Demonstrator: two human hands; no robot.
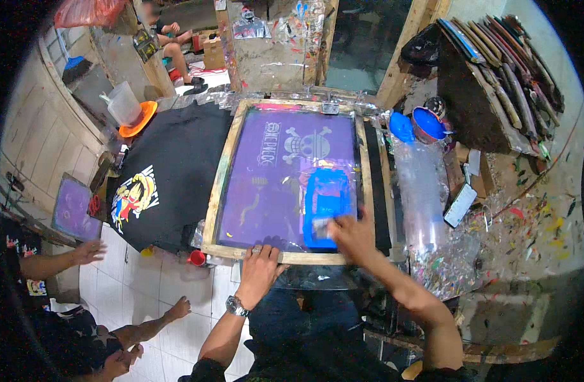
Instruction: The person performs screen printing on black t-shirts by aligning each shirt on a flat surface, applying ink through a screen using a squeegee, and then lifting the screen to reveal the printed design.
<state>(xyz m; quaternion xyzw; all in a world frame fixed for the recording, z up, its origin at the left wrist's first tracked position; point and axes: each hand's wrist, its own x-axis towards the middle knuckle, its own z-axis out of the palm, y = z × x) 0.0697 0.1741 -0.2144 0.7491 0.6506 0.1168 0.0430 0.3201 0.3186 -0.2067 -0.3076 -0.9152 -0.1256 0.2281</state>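
one wooden-framed printing screen (223,172) with a purple mesh lies flat on the bench (527,229), and a single patch of blue ink (329,205) sits in its lower right part. the right hand (350,234) is on the mesh at the lower edge of that blue patch, its grip closed on a small pale squeegee (320,226) that is mostly hidden by the fingers. the left hand (259,270) rests on the near rail of the frame, fingers spread over the wood and pressing down, holding nothing else; one watch (236,307) is on that wrist and a ring on one finger.

just left of the frame lies one black t-shirt (171,172) with a coloured cartoon print. beyond it stands one clear jug (122,102) on an orange lid (139,118). right of the frame are two blue things, a lid (401,127) and an ink pot (428,123), close together, with clear plastic sheeting (426,191) spread below them. one second small purple screen (71,207) leans at the far left. a rack of several stacked frames (502,70) stands at the upper right.

two other people's arms (63,258) show at the lower left, and another person sits in the background.
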